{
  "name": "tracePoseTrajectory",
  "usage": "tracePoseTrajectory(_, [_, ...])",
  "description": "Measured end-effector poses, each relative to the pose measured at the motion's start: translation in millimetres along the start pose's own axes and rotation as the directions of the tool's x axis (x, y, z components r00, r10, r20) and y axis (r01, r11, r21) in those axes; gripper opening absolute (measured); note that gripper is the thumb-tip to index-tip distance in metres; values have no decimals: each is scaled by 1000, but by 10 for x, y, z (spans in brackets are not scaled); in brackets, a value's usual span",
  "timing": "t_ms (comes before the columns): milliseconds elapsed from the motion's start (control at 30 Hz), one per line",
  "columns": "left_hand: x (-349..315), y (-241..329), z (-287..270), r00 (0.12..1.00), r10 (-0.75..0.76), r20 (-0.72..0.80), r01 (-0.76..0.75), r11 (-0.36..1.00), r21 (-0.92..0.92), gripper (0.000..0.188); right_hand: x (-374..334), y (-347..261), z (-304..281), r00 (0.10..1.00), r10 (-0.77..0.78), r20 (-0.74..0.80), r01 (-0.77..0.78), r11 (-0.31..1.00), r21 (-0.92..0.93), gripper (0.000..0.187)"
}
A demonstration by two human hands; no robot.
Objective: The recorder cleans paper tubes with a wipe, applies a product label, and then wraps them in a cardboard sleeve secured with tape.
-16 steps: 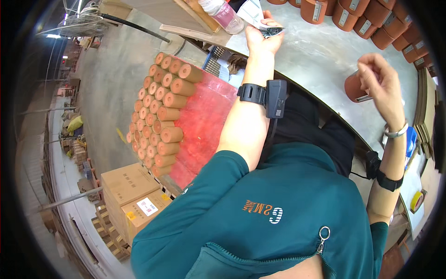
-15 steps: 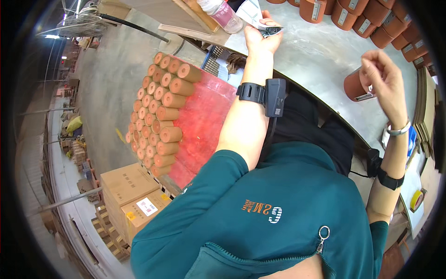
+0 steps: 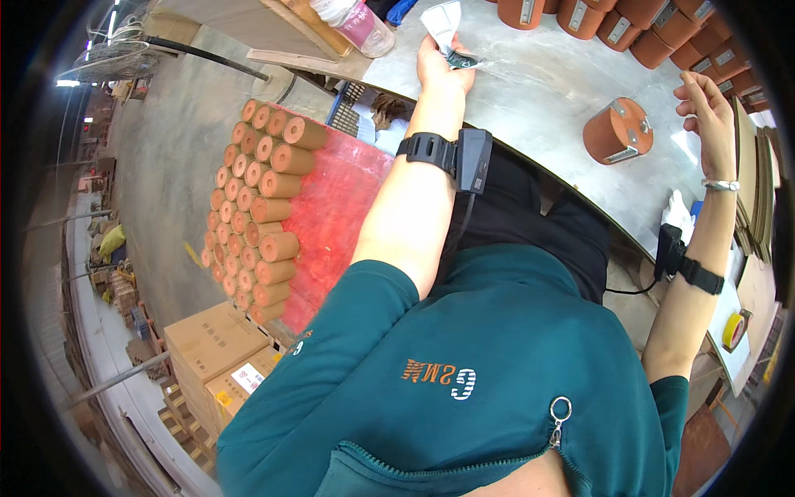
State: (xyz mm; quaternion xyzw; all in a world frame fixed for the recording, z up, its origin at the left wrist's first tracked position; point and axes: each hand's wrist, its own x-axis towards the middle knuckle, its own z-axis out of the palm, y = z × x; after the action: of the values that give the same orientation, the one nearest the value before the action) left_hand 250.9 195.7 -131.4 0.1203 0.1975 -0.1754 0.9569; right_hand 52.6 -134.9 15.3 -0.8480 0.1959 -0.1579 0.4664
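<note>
My left hand is raised over the grey tabletop, its fingers closed round a folded white paper strip. A small dark green label-like piece shows at the same fingers. My right hand is at the right, bent fingers apart, with nothing visible in it. Left of it stands a reddish-brown cylinder with a metal strip on its side and a small metal fitting on top. Hand and cylinder are apart.
Several similar brown cylinders crowd the table's far side. A clear bottle stands near its left end. Flat boards lean at the right; yellow tape lies nearby. Stacked orange cylinders and cardboard boxes occupy the left.
My right hand has drawn away from the cylinder to the right, and its fingers have spread. My left hand keeps the paper. The whole view has shifted slightly.
</note>
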Motion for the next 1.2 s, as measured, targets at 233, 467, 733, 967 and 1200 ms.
tracePoseTrajectory(233, [-17,-362,75,905,424,24,-372,764,527,26,85,300,-184,988,138,-64,-140,990,-27,36])
tracePoseTrajectory(467, [148,-275,-33,943,329,57,-277,675,684,19,94,412,-278,987,3,-159,-26,990,-138,32])
tracePoseTrajectory(733, [122,-253,-11,929,366,50,-296,656,694,19,-63,-13,-352,967,71,-246,-62,997,45,26])
tracePoseTrajectory(967, [-175,-191,64,973,230,29,-178,662,728,18,-300,-619,-478,900,-252,-356,311,943,120,20])
tracePoseTrajectory(1200, [-1073,-459,526,897,-227,379,-279,373,885,18,-456,-1085,-482,785,-452,-423,603,713,358,17])
